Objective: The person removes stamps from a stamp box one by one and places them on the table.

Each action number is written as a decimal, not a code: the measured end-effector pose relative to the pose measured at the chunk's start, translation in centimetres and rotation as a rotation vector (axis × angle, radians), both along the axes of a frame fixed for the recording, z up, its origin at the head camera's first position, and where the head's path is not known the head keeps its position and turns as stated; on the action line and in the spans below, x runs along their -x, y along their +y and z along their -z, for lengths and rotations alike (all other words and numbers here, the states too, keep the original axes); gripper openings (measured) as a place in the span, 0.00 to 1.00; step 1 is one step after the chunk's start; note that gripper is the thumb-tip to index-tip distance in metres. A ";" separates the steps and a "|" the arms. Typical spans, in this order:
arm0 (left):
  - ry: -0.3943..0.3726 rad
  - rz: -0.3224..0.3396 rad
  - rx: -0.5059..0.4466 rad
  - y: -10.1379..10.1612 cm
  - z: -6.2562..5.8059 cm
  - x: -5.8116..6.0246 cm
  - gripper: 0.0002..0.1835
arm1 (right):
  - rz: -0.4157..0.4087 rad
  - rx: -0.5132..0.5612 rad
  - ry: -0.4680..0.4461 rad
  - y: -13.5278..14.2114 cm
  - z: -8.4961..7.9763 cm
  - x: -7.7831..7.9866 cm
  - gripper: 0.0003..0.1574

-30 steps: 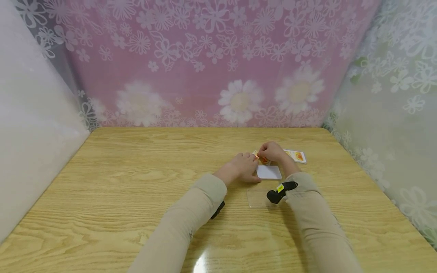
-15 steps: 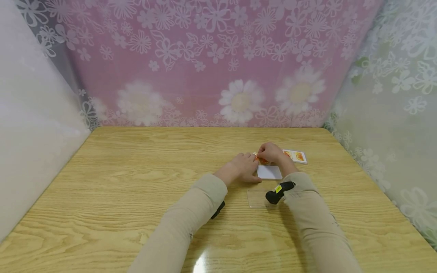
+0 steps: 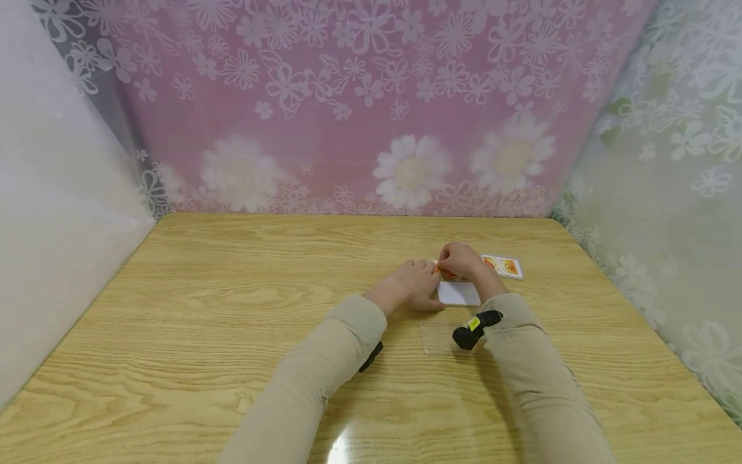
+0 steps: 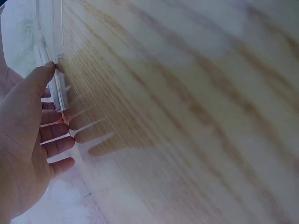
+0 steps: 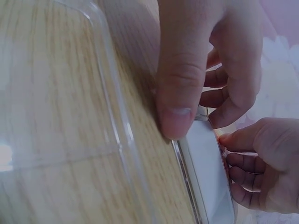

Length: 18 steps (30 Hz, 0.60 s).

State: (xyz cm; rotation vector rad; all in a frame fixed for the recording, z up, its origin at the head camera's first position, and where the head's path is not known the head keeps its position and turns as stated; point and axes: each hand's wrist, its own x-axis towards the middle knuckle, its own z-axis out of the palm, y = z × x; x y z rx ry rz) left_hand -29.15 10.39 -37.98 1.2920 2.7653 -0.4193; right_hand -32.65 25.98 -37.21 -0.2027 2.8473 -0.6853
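Observation:
My left hand grips the left end of a shallow clear plastic case, thumb at its near edge and fingers at the far side. A white card stack lies in the case. Just beyond it, my right hand pinches an orange-printed card with its fingertips; most of that card is hidden behind the hands. In the right wrist view, the right fingers sit right along the far edge of the stack. The left thumb presses on the case edge in the left wrist view.
A clear plastic lid lies on the wooden table, close in front of the white stack and partly under the right wrist. Printed cards lie to the right of the right hand. A pink flowered curtain hangs behind the table.

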 end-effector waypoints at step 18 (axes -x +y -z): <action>-0.032 -0.013 -0.048 -0.8 -0.8 0.1 0.40 | -0.071 -0.006 0.076 1.6 -1.8 -1.3 0.11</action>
